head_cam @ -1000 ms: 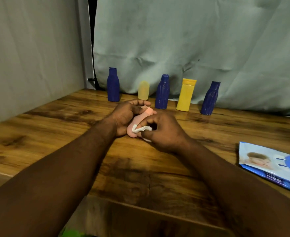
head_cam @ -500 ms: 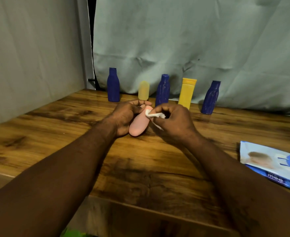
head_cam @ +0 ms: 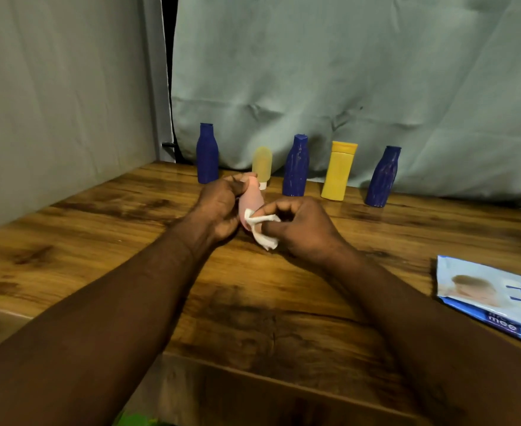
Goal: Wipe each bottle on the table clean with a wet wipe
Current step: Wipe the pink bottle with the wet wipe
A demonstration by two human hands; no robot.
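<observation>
My left hand (head_cam: 219, 207) grips a small pink bottle (head_cam: 251, 199) above the wooden table (head_cam: 99, 229), tilted with its top away from me. My right hand (head_cam: 302, 229) pinches a white wet wipe (head_cam: 260, 227) against the bottle's lower side. Along the back stand three dark blue bottles (head_cam: 207, 153) (head_cam: 296, 166) (head_cam: 383, 176), a pale yellow bottle (head_cam: 262, 162) and a bright yellow bottle (head_cam: 339, 170), all upright.
A blue and white pack of wet wipes (head_cam: 492, 295) lies flat at the right edge of the table. A grey-green cloth (head_cam: 345, 72) hangs behind the bottles and a grey wall (head_cam: 53, 87) closes the left side.
My right hand slid the wipe from the bottle's lower end up to its top, then back down to its lower side. The pink bottle has turned more upright in my left hand.
</observation>
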